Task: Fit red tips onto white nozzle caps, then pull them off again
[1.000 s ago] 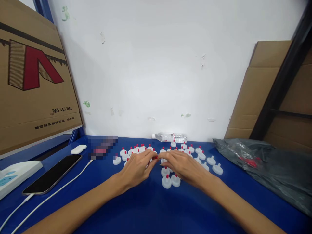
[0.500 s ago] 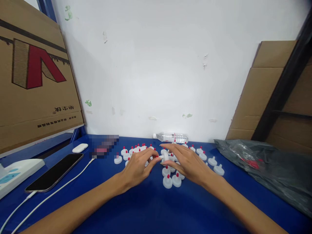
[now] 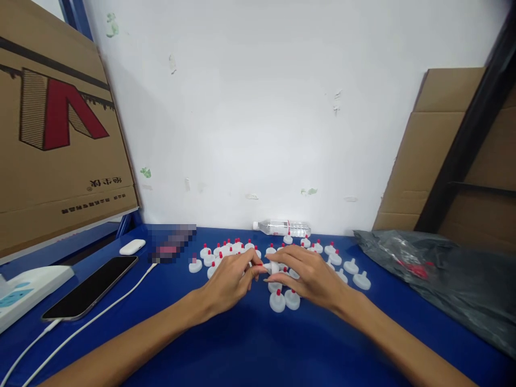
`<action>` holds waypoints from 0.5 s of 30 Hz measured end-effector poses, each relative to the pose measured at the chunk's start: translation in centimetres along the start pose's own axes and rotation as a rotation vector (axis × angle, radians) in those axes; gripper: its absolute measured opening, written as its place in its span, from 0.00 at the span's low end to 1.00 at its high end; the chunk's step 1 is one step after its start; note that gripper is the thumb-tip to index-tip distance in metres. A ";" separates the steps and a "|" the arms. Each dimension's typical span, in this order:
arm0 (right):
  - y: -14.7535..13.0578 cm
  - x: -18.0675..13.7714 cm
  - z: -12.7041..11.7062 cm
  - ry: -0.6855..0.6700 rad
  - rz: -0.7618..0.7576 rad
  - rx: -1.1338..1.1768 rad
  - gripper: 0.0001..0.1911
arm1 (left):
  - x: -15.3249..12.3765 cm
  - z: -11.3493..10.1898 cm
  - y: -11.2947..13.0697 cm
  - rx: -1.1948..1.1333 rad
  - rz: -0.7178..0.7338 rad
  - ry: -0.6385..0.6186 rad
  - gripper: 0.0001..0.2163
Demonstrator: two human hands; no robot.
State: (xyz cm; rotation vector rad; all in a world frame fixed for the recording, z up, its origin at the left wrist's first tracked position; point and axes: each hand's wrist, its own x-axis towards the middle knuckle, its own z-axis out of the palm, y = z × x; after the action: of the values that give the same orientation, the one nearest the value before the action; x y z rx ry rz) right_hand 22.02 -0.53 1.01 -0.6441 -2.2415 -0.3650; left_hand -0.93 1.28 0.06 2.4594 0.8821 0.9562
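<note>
- Pinching a small red tip cap point(image 3: 260, 265) between thumb and forefinger, the left hand point(image 3: 229, 277) meets the spout of a white spouted lid point(image 3: 274, 267); its fingertips cover the joint, so how firmly the red piece is seated cannot be told
- Gripping that lid on its side, spout toward the left fingertips, the right hand point(image 3: 310, 273) has its thumb below and its fingers over the top
- Done, by the look of it: the red-tipped lids point(image 3: 209, 259) standing upright beyond and left of the left fingers, and a front pair of lids point(image 3: 277, 301) just nearer than the right thumb
- Left over: at least two bare-spouted lids point(image 3: 362, 280) to the right of the right fingers; more sit half hidden behind that hand, too covered to count
- Loose red pieces point(image 3: 417, 269) lie under clear film well right of the fingers, on grey plastic sheeting point(image 3: 455, 290)
- Most lids in sight carry red, so the batch looks well past halfway
</note>
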 end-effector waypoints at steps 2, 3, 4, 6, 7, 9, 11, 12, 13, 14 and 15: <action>0.1 0.1 -0.1 -0.026 0.000 -0.023 0.18 | 0.2 0.0 0.1 0.057 0.007 0.019 0.08; 0.1 0.2 -0.2 -0.055 -0.003 -0.046 0.17 | 0.2 0.0 0.2 0.099 0.013 0.039 0.08; 0.1 0.3 -0.3 -0.087 -0.010 -0.079 0.15 | 0.3 0.1 0.3 0.147 0.024 0.061 0.08; 0.3 0.6 -0.7 -0.148 -0.039 -0.161 0.11 | 0.4 0.3 0.4 0.246 0.065 0.098 0.08; 0.4 0.8 -1.0 -0.168 -0.052 -0.202 0.10 | 0.3 0.3 0.4 0.290 0.087 0.109 0.08; 0.8 1.1 -1.7 -0.178 -0.055 -0.265 0.09 | 0.2 0.3 0.6 0.365 0.116 0.115 0.09; 1.4 1.1 -2.6 -0.166 -0.022 -0.294 0.08 | 0.0 0.1 0.7 0.433 0.111 0.115 0.09; 1.7 0.9 -3.0 -0.157 0.006 -0.299 0.07 | -0.1 0.1 0.8 0.472 0.100 0.109 0.09; 2.1 0.6 -3.3 -0.150 0.043 -0.297 0.07 | -0.2 0.0 0.8 0.517 0.088 0.096 0.09; 2.4 0.2 -3.7 -0.148 0.088 -0.288 0.07 | -0.3 0.0 0.9 0.565 0.077 0.080 0.09; 2.8 -0.3 -3.9 -0.147 0.137 -0.273 0.07 | -0.4 0.0 0.9 0.613 0.068 0.059 0.09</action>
State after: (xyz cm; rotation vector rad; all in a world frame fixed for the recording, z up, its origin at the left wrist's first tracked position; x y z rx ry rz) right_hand 26.09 -0.04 3.58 -0.9913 -2.2893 -0.5770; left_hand -0.71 0.34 0.35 2.9913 1.2719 0.8782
